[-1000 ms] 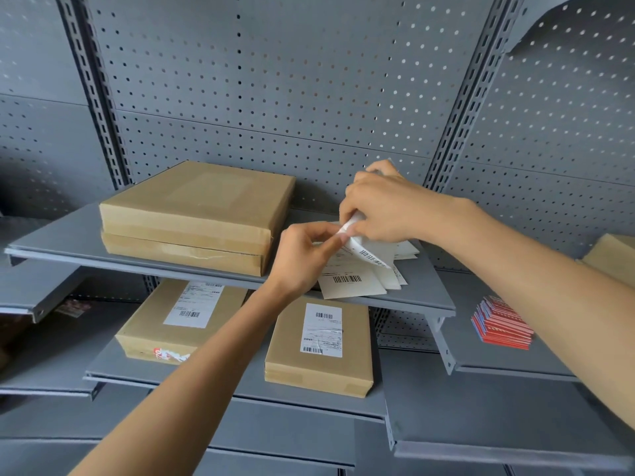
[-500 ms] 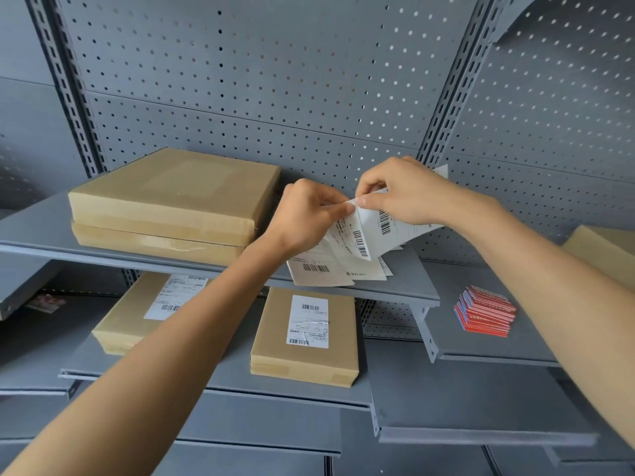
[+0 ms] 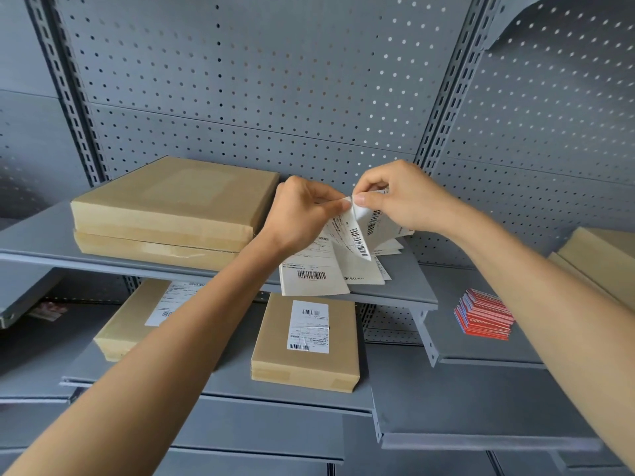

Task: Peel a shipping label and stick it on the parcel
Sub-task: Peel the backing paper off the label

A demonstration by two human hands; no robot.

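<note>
Step in hand: peeling. The label (image 3: 357,235) is held above the upper shelf (image 3: 405,286), over a loose pile of labels (image 3: 312,273). Left hand (image 3: 302,218) pinches its top corner, thumb against forefinger; right hand (image 3: 405,197) pinches the adjoining edge, fingers closed on the sheet. Which hand has sticker and which has backing cannot be told. Both forearms reach up and inward, wrists level. The unlabelled parcel (image 3: 178,201) lies at 9 o'clock from the hands, stacked on another. Next, in my judgement: draw the corners apart, then carry the sticker left.
</note>
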